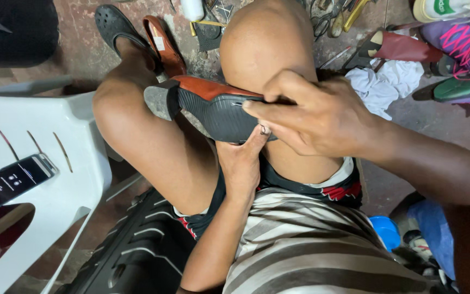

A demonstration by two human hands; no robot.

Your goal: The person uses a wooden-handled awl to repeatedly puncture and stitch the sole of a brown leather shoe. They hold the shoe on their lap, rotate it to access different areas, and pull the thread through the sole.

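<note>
Both hands grip the upturned brown shoe (213,109) against the knee: left hand (241,163) beneath, right hand (314,117) pressing its black sole.

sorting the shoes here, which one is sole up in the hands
The brown shoe with the black ribbed sole, held across the knees by both hands. The matching brown shoe lies on the floor, untouched.

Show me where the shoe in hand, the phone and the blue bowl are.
shoe (213,111), head view, on the black ribbed sole.
phone (9,182), head view, middle of its dark screen.
blue bowl (385,231), head view, on its visible rim by the striped shirt.
</note>
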